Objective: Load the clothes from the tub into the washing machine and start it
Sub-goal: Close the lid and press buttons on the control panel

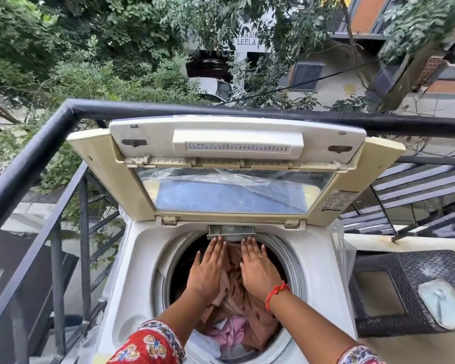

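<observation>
Patterned red sleeves enter at the near edge, both arms reaching into the washer, whose lid stands raised on the far side. Left hand and right hand lie side by side, palms down, fingers straight and together, pressing flat on the tan clothes heaped in the drum; neither hand grasps anything. Fingertips point at the far rim, just below a small grey tray. Pink cloth lies nearer in the drum. A red thread circles the right wrist. A black railing runs behind, and a dark wicker stand sits right.
</observation>
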Demonstrator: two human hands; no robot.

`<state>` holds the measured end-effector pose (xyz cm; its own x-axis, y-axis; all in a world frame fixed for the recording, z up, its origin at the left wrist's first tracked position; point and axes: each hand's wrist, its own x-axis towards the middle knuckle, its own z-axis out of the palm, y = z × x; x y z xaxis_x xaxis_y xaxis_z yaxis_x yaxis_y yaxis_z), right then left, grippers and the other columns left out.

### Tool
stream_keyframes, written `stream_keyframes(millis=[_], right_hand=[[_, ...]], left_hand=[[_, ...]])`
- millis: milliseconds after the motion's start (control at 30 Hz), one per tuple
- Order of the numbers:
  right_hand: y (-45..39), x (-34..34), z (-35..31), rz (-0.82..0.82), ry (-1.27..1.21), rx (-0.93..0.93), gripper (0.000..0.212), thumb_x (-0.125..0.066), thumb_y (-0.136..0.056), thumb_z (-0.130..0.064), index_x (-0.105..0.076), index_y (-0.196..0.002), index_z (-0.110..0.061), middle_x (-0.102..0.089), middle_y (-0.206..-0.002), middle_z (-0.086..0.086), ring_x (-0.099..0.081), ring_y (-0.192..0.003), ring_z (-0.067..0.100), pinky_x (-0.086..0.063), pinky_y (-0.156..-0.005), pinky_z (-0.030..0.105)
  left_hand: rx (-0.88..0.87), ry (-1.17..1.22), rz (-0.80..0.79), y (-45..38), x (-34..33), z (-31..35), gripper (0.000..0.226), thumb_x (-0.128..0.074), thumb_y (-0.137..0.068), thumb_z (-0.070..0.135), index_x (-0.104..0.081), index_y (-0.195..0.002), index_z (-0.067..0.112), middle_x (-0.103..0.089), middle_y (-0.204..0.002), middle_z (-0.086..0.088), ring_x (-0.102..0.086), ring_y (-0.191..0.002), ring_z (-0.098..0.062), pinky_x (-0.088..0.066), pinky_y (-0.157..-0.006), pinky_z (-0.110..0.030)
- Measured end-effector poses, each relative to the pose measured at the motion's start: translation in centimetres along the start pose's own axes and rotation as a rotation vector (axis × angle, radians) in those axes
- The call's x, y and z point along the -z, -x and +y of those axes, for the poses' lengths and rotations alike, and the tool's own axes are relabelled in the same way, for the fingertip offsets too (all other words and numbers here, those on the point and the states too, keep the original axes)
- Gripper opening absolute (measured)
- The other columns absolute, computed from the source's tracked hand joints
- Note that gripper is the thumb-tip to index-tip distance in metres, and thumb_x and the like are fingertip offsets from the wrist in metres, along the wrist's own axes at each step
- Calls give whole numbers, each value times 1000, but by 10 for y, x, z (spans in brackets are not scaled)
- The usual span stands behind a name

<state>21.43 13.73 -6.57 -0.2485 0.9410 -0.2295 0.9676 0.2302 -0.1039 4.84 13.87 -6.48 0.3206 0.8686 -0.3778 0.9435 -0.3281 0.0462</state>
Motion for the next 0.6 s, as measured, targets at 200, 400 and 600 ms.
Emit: stream_keyframes(millis=[200, 400, 600], right_hand=[[-9, -1, 5, -44, -79, -38, 67, -62, -77, -28, -51, -138, -2, -56, -140, 13, -53, -131, 25, -40, -106, 44], [-23, 9, -1, -93, -93, -41, 65, -31, -101, -24, 2, -154, -4, -3, -164, 12, 1, -152, 25, -2, -121, 44], [-17, 14, -1, -138, -137, -59, 72, -37, -100, -26, 8, -154, -8, 6, -164, 7, 7, -152, 19, -8, -123, 47]], left_hand=[[36, -45, -12, -12, 1, -7, 82, -34, -96, 22, 31, -143, 11, 31, -157, -4, 30, -143, -19, -8, -122, -47], [44, -21, -43, -23, 10, -9, 81, -36, -95, 21, 30, -142, 12, 21, -162, -5, 22, -148, -24, -10, -122, -46], [25, -12, -26, -19, 16, -7, 78, -35, -96, 22, 18, -152, 12, 20, -162, -4, 21, -149, -22, -13, -122, -44]])
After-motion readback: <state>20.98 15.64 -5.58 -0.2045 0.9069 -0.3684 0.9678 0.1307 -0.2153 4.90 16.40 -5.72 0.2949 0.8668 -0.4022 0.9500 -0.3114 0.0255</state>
